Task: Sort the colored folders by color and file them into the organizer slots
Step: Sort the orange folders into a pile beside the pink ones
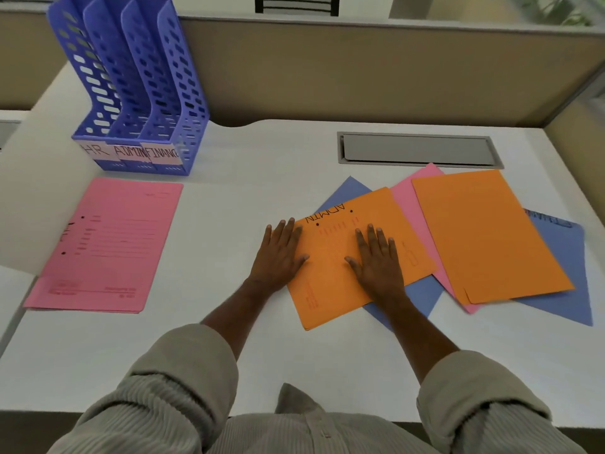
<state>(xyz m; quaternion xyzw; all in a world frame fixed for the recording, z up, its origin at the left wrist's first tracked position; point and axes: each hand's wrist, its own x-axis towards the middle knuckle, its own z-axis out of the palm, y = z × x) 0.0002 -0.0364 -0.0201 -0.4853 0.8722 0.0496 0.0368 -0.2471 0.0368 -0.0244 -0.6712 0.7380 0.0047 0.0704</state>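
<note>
At the middle of the white desk (229, 322) we have both hands pressed flat, fingers spread wide and gripping nothing: our left hand (280, 257) lies half on the desk and half on the left edge of the near orange folder (337, 276), and our right hand (376, 262) rests on its middle. This folder tops a loose fan; a blue folder (422, 294) pokes out beneath it, a pink folder (407, 199) lies at its 2 o'clock, a second orange folder (487, 237) covers that, and another blue folder (563, 283) shows at 3 o'clock. A separate pink folder (104, 244) lies well apart at 9 o'clock, and the blue organizer (137, 93) stands at 10 o'clock, its slots apparently empty. We judge the main risk to be dragging: sliding the orange folder with flat palms could pull the blue one under it along, or push the pile toward the desk's near edge. A flat palm also gives no real hold for lifting, so the folder could slip. The slot labels read "HR", "ADMIN" and "FINANC", cut off at the end. The near orange folder bears "ADMIN", upside down to us, so it likely belongs in the middle slot; misreading it could misfile it. Writing on the far blue folder is too blurred to read.
</note>
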